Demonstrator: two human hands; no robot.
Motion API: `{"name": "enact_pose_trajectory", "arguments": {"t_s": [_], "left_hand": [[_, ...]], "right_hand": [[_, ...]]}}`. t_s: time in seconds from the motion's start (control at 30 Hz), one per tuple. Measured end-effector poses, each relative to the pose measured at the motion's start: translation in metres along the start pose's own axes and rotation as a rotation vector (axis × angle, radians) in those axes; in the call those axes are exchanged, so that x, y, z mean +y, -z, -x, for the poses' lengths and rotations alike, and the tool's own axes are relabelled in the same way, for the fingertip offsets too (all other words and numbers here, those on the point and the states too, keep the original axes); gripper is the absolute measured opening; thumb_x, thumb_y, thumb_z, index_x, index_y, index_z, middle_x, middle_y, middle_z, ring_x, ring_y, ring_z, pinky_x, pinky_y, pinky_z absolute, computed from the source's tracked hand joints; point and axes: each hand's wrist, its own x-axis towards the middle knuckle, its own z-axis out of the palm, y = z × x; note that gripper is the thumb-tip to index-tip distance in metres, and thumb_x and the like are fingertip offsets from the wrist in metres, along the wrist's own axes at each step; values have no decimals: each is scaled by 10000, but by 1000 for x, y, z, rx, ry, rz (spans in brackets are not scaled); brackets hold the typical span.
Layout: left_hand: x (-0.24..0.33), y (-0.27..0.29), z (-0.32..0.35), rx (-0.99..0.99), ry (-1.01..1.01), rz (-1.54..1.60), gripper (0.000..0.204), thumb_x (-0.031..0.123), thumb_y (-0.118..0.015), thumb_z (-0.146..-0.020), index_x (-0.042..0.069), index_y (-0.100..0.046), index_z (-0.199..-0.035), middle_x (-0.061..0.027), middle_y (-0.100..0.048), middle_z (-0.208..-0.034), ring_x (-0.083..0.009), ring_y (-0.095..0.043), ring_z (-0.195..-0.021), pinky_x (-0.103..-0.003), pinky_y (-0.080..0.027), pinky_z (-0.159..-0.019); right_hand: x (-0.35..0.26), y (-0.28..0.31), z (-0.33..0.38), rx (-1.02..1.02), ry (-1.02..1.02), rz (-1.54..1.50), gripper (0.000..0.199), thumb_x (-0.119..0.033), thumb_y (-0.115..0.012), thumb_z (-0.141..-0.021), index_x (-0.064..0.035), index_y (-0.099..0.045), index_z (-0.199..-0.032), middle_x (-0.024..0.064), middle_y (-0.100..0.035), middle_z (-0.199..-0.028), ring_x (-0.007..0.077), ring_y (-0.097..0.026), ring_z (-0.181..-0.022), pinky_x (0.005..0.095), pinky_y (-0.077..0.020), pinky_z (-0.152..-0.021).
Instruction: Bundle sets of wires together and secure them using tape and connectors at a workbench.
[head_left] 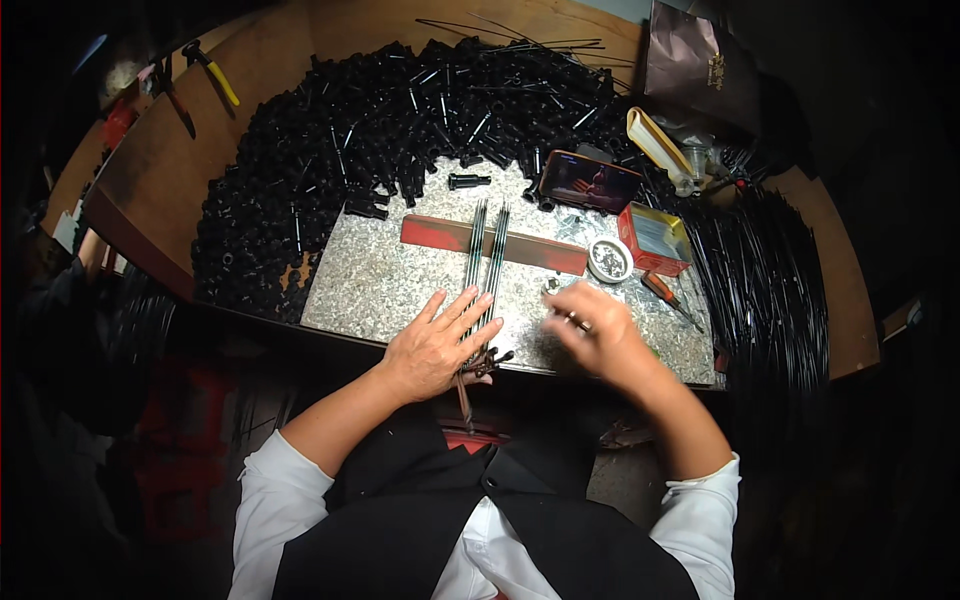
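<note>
- Head view: the left hand [436,345] lies flat, fingers spread, its grip released, pressing on a bundle of thin metal rods [486,262].
- These rods run from near to far across a red bar [440,234] on the speckled counter [370,285].
- Right hand [590,330] is blurred; its grip seems clenched on something small, but I cannot tell.
- Farther off sits a heap of black plastic parts [340,130]; a small round tin [608,259] is right of the rods.

The right hand [590,335] is blurring near the metal plate [400,280], hiding what its fingers are pinching, while the left hand [435,345] is covering the rods' [485,260] lower ends.
</note>
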Motion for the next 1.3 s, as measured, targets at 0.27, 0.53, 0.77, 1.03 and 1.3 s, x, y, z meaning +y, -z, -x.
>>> {"name": "enact_pose_trajectory", "arguments": {"t_s": [0.27,0.53,0.77,1.03,1.3], "left_hand": [[7,8,-8,-104,49,-85,789,594,-575,-786,48,-444,-1340,-160,-348,-1444,-343,-255,-1372,-532,-261,-1071],[4,4,-6,-120,17,-112,785,595,-503,-839,52,-375,-1391,-124,-358,-1447,-326,-263,-1369,-525,-278,-1069],[3,2,-11,-91,-4,-110,784,575,-551,-816,38,-398,-1366,-137,-406,-1402,-313,-312,-1344,-509,-324,-1046],[5,4,-9,-80,12,-98,765,568,-592,-788,22,-457,-1306,-129,-388,-1420,-307,-319,-1342,-503,-320,-1052],[-4,0,-7,-44,5,47,816,523,-687,-729,5,-439,-1308,-156,-389,-1415,-327,-337,-1333,-499,-305,-1064]], "right_hand": [[120,83,-35,185,-401,341,218,-70,-689,-760,12,-682,-962,197,-659,-916,323,-656,-831,360,-514,-772],[189,94,-29,-48,-587,546,229,-88,-730,-705,-18,-700,-921,237,-651,-896,367,-641,-879,401,-505,-812],[201,95,-26,-163,-570,606,187,-82,-724,-696,-18,-710,-871,240,-649,-874,366,-645,-871,399,-514,-800],[196,94,-25,-159,-580,671,99,-68,-660,-722,-13,-705,-790,237,-651,-851,359,-651,-855,398,-519,-782],[201,98,-15,-110,-418,732,81,2,-576,-755,21,-626,-816,239,-630,-869,402,-607,-864,441,-487,-752]]}}
